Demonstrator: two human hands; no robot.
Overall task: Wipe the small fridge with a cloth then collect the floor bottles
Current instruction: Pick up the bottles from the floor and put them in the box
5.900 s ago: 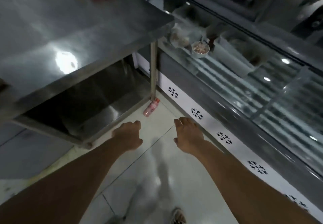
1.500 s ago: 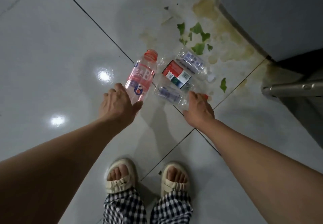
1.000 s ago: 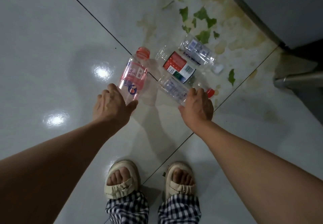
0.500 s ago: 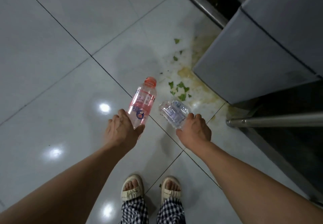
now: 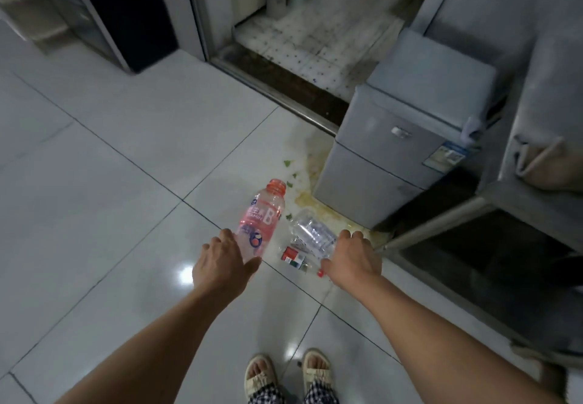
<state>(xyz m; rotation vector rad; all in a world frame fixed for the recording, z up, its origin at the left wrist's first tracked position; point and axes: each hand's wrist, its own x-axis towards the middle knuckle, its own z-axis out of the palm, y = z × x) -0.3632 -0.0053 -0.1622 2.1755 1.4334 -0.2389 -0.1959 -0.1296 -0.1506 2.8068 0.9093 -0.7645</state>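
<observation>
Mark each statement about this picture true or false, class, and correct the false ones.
1. The left hand grips the pink bottle. True.
2. The right hand holds nothing. False: it grips a clear bottle.
3. The red-labelled bottle lies on the floor. True.
4. The pink bottle's cap is blue. False: it is red.
5. The small fridge stands left of both hands. False: it stands to the right.

A shop's back kitchen is showing itself: steel counter (image 5: 492, 201) sitting at three o'clock, small fridge (image 5: 407, 151) standing at one.
</observation>
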